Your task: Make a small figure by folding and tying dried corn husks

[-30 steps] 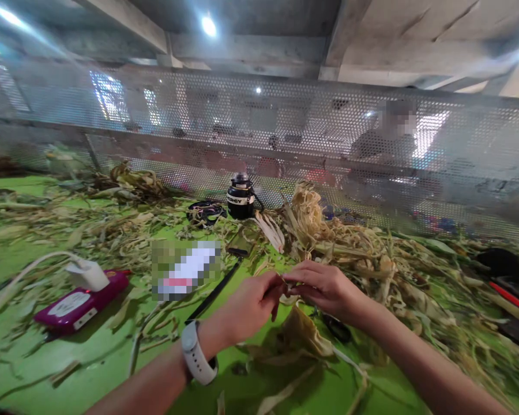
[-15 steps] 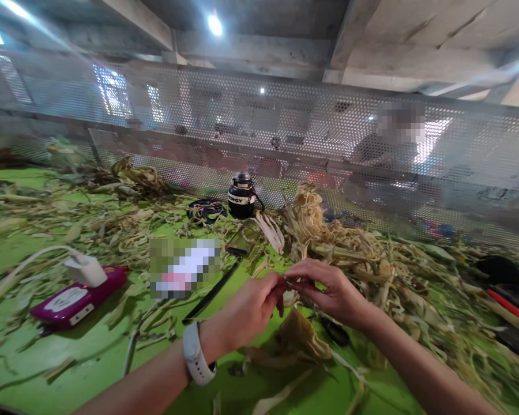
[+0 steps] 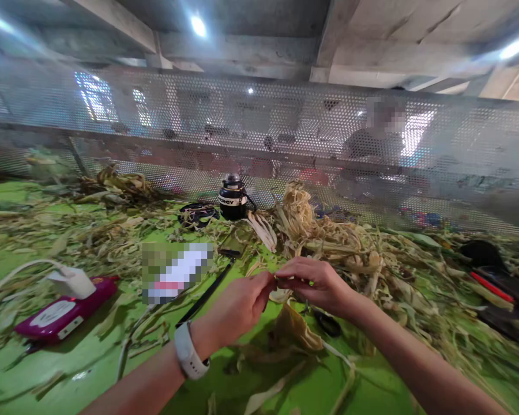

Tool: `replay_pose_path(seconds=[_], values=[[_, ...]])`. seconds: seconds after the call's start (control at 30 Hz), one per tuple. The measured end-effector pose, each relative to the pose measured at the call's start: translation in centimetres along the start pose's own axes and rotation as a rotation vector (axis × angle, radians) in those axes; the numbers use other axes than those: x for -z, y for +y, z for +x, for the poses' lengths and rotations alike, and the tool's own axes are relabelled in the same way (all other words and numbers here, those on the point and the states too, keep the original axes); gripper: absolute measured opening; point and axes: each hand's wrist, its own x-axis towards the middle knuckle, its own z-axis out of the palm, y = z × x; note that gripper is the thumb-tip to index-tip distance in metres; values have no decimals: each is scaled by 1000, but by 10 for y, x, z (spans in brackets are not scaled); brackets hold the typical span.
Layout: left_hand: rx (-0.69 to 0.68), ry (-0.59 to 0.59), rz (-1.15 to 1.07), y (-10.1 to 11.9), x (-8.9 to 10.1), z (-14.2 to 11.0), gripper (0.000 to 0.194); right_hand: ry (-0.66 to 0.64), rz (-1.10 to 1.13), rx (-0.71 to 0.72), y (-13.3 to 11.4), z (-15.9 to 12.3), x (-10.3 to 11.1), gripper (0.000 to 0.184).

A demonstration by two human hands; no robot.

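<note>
Over the green bench [image 3: 229, 397], the left hand [image 3: 237, 308] and the right hand [image 3: 318, 283] come together at their fingertips, thumbs drawn in close. Whether a scrap is caught between them I cannot tell from where I stand — the fingers themselves cover the spot. What lies nearest is a dry, curled leaf [image 3: 297, 327], just below the meeting point, on the person's side of it and a little to the right. Its long axis slants from under the fingertips toward the person and off to the right, so the right hand is the nearer of the two; the leaf looks apart from both. Close by that leaf, below the right hand, sits a black looped handle [image 3: 327, 323], perhaps of scissors. Beyond the fingers, an upright bundle of dry strands [image 3: 297, 210] stands to the right of a black jar [image 3: 232, 202], and a loose heap of leaves [image 3: 374, 248] spreads farther right.

Against half a second ago, jar, bundle, leaf and hands all sit slightly farther left in view — as if the person's head has turned a touch to the right. The fingertips keep the same meeting, and the leaf stays below them; I make out no other clear change.
</note>
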Motion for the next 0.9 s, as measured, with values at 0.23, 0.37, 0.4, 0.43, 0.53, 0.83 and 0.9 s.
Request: replay_pose_path(seconds=[0.23,0.37,0.4,0.43,0.53,0.83,0.9], values=[[244,74,-887,-4,-5,6,19,246,-136,-143,-5,5,13,20],[410,133,-1363,-7,-5,10,23,415,-167,-192,-5,6,24,14],[432,127,-1415,-6,-5,10,23,414,-177,-200,-6,6,24,14],[445,123,-1449,-6,-5,10,22,398,-182,-202,-6,6,24,14],[461,116,-1481,-2,-5,9,19,331,-180,-203,-10,7,18,15],[393,62,-1331,-4,-7,4,15,4,-48,-440,-11,7,30,19],[388,67,-1228,-5,-8,3,18,63,-9,-501,-9,6,40,21]])
